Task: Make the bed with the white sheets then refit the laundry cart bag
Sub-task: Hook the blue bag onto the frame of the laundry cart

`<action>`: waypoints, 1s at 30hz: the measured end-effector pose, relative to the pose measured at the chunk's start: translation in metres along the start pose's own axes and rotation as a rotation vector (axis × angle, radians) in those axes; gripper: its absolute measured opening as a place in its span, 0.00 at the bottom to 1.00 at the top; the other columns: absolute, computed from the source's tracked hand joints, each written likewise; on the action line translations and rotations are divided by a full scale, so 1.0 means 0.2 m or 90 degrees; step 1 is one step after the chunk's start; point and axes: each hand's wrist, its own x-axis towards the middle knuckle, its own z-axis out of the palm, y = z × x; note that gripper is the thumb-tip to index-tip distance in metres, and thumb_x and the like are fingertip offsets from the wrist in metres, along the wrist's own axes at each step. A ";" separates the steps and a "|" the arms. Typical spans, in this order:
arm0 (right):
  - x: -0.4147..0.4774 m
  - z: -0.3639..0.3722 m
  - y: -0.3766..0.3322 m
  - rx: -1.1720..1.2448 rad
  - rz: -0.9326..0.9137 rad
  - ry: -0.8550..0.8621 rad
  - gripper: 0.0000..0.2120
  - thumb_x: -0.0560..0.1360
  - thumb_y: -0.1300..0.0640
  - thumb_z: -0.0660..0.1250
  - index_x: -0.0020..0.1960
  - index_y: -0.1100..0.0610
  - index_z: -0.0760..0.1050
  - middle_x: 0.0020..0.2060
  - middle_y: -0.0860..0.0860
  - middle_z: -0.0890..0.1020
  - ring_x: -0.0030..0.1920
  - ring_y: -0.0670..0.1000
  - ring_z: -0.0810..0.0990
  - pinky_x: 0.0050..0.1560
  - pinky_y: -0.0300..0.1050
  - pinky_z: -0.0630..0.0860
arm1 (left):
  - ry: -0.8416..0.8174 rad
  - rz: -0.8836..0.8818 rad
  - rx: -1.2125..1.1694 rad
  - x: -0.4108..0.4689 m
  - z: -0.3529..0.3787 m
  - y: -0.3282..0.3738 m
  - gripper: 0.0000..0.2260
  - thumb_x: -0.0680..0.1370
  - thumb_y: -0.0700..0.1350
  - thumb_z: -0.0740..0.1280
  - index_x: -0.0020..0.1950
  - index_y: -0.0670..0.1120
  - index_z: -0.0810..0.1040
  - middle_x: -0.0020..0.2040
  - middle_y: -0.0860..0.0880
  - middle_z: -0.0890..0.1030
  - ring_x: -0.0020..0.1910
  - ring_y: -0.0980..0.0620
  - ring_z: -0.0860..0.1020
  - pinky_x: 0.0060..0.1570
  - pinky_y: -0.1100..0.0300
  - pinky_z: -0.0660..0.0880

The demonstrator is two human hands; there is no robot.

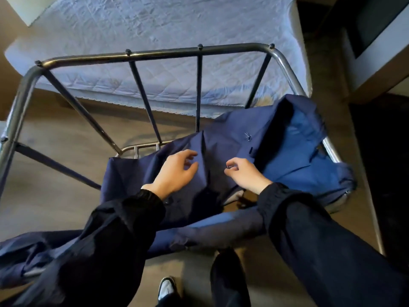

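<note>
Two hands over navy bag [221, 151], left hand [174, 171] spread, right hand [245, 175] pinching small clip.

Cart bag [221, 138] cut off lower left

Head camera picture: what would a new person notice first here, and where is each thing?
First the dark blue laundry bag, lying crumpled inside the metal cart frame and draped over its right rail rather than hung along the top. Just below centre, the left hand hovers open over the cloth, while the right hand pinches something small and metallic. Beyond the frame, at the top, lies the bed with its wrinkled white quilted cover.
</note>
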 end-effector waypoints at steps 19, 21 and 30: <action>0.95 -0.34 0.48 0.223 0.258 0.153 0.36 0.72 0.48 0.71 0.70 0.66 0.62 0.67 0.62 0.71 0.67 0.60 0.70 0.67 0.51 0.67 | -0.020 -0.139 -0.038 0.67 0.61 0.04 0.11 0.75 0.43 0.67 0.57 0.45 0.80 0.44 0.52 0.82 0.44 0.54 0.80 0.50 0.60 0.76; 1.03 -0.34 0.50 0.217 0.260 0.169 0.30 0.73 0.45 0.69 0.64 0.67 0.70 0.62 0.63 0.76 0.63 0.62 0.74 0.63 0.52 0.71 | -0.029 -0.138 -0.040 0.72 0.65 0.02 0.11 0.75 0.43 0.68 0.57 0.46 0.80 0.44 0.53 0.81 0.43 0.55 0.80 0.50 0.61 0.76; 1.02 -0.30 0.40 0.516 0.304 0.177 0.08 0.79 0.56 0.63 0.56 0.58 0.72 0.48 0.56 0.80 0.48 0.58 0.80 0.53 0.58 0.79 | -0.011 -0.237 -0.165 0.84 0.84 0.04 0.21 0.77 0.46 0.67 0.69 0.44 0.70 0.62 0.46 0.77 0.60 0.52 0.75 0.61 0.60 0.71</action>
